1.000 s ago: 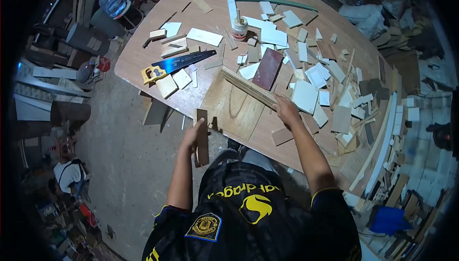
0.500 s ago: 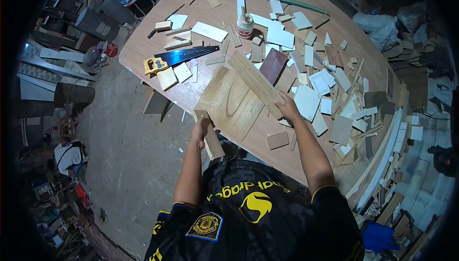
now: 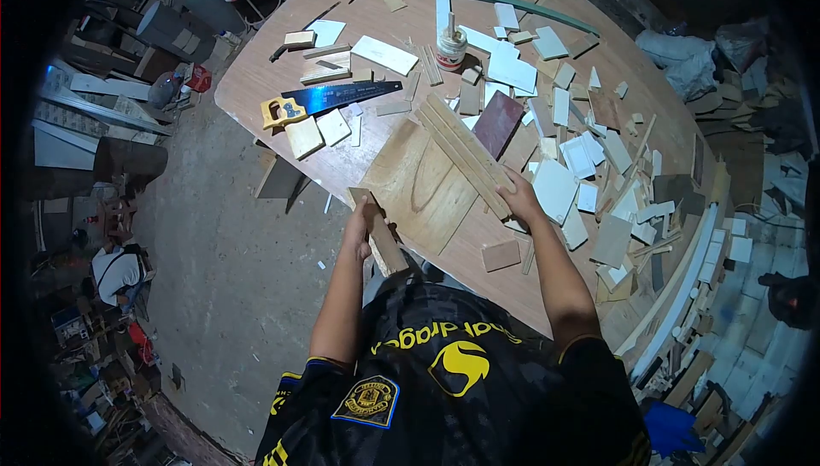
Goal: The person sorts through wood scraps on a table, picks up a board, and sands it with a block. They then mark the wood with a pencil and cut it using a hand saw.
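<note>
My left hand (image 3: 356,227) is closed around a short wooden strip (image 3: 389,251), held tilted just off the table's near edge. My right hand (image 3: 521,196) grips the near end of a bundle of long wooden strips (image 3: 459,152), which slants across a square plywood sheet (image 3: 408,188). Where the strips meet my right palm is hidden. Beyond the plywood, a handsaw (image 3: 329,99) with a yellow handle lies on the table. A dark reddish board (image 3: 497,124) rests beside the strips.
White and brown wood offcuts (image 3: 555,186) crowd the table's right side. A glue-smeared jar (image 3: 450,49) stands near the back, by a curved green strip (image 3: 530,6). A small brown block (image 3: 500,256) lies near the front edge. Left on the floor, a person (image 3: 118,274) sits.
The view has shifted slightly, so the table's contents appear a little further right. The strip in my left hand has tilted a little. Both hands keep their holds.
</note>
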The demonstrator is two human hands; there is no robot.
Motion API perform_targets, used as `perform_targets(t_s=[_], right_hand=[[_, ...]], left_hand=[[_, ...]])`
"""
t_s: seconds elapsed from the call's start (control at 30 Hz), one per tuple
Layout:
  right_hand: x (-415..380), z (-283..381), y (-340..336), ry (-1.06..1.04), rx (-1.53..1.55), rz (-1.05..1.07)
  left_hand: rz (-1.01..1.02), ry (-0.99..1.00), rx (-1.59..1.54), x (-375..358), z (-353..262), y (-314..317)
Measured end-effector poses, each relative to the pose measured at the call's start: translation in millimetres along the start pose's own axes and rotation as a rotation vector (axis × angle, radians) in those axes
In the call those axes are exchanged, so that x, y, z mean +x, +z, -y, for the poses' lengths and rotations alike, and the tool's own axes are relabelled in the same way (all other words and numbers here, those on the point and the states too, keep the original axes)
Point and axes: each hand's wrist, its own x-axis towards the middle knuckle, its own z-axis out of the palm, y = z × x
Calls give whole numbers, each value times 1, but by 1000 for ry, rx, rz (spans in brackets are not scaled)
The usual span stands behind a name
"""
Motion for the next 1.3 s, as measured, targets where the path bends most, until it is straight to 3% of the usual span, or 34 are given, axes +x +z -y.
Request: perform_targets(t_s=[0.3,0.63,0.9,1.3], right_hand=[[12,-5,33,-30,60,-12],[8,19,30,0,13,-48],[0,23,34,-68,-288,-102],[-4,53,59,-100,-369,-65]], left_hand=[[48,-103,-68,-1,-4,-6],[122,-63,-191,-15,-12,-38],[65,-23,-169,-4,-2,-92],[51,-56,-19,-13,-12,-96]])
